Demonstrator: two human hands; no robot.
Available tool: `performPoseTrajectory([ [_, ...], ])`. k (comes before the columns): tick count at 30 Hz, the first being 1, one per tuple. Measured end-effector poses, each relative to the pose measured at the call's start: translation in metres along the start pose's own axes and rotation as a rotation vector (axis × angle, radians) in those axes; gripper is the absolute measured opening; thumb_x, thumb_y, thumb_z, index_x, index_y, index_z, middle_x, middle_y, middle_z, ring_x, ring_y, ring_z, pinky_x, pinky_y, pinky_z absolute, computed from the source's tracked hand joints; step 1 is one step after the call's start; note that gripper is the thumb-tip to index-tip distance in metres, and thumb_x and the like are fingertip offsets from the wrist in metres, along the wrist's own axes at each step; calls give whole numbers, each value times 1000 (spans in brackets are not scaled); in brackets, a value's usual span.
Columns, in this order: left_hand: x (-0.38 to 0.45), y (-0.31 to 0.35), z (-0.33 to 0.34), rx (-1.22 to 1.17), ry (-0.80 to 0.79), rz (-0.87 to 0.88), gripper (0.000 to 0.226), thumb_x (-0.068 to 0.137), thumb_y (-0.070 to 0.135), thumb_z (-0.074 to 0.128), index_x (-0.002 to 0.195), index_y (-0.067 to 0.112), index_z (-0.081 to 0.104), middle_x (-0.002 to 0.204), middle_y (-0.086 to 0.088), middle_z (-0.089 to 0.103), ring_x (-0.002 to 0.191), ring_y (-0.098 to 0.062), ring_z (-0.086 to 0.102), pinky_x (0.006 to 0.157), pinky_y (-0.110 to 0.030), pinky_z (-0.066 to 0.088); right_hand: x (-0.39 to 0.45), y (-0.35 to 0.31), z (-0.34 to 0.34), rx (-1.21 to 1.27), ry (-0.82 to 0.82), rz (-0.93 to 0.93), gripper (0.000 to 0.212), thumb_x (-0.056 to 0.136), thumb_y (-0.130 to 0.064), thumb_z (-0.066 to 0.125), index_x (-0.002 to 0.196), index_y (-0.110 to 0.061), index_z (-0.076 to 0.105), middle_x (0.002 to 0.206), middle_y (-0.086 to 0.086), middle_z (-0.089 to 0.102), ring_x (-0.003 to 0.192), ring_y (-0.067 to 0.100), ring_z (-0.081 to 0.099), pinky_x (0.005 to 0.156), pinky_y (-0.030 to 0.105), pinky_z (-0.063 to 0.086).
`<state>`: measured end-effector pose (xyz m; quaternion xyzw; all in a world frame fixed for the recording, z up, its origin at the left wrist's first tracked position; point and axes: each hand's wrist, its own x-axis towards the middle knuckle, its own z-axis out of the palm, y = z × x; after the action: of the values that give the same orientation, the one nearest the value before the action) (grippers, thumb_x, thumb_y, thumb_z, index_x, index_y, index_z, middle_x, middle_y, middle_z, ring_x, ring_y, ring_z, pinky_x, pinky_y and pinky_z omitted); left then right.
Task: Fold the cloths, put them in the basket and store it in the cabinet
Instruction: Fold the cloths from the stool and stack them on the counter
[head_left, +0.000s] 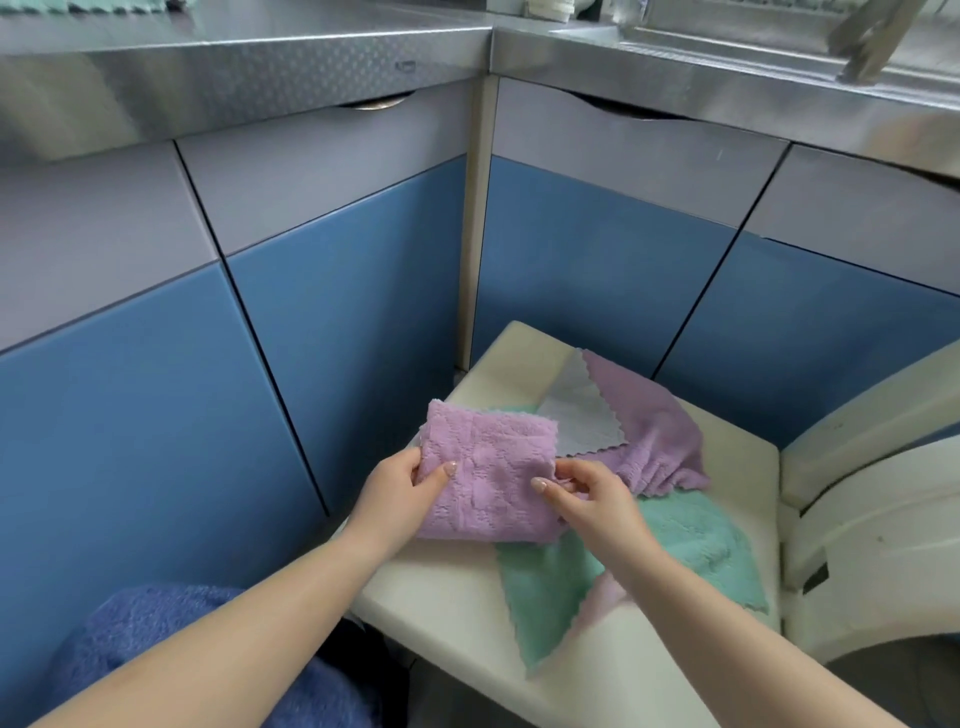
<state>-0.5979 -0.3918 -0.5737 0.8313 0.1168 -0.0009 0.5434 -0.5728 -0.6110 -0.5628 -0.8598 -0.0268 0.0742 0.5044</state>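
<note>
A folded purple cloth (485, 470) is held just above the cream work surface (457, 618). My left hand (402, 486) pinches its left edge and my right hand (587, 491) pinches its right edge. Under and behind it lie loose cloths: a grey one (579, 415), a crumpled purple one (654, 436) and a flat green one (696, 540). No basket is in view.
Blue and grey cabinet doors (363, 270) stand shut in the corner under a steel counter (260, 57). More green cloth (88, 6) lies on the counter at top left. A white appliance (878, 499) stands right of the surface. Blue fabric (156, 623) covers my lap.
</note>
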Motion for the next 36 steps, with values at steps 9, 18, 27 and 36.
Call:
performPoseTrajectory([
  [9,18,-6,6,76,-67,-204,26,88,32,59,108,17,64,102,2,69,94,-19,64,88,-40,51,31,-3,16,-287,11,76,20,94,-34,51,89,-18,62,81,-4,67,78,17,57,68,30,42],
  [18,25,-2,9,30,-41,-317,22,90,28,59,106,12,59,103,-3,66,94,-20,62,76,-28,47,39,-4,20,-295,24,156,32,93,-35,52,122,-21,54,105,-5,67,93,17,59,72,27,41],
  [27,5,-4,-13,576,228,303,40,87,19,60,127,18,55,131,-2,51,121,-25,49,101,-40,43,22,-10,20,-344,212,-179,37,92,-21,53,130,-17,50,127,-5,55,120,15,49,98,28,39],
  [36,18,-17,30,1018,-134,296,49,80,33,34,112,23,70,125,-6,63,118,-26,59,88,-52,50,21,-1,62,-926,-95,-278,49,80,-41,39,117,-21,65,126,2,63,118,21,59,84,55,51],
])
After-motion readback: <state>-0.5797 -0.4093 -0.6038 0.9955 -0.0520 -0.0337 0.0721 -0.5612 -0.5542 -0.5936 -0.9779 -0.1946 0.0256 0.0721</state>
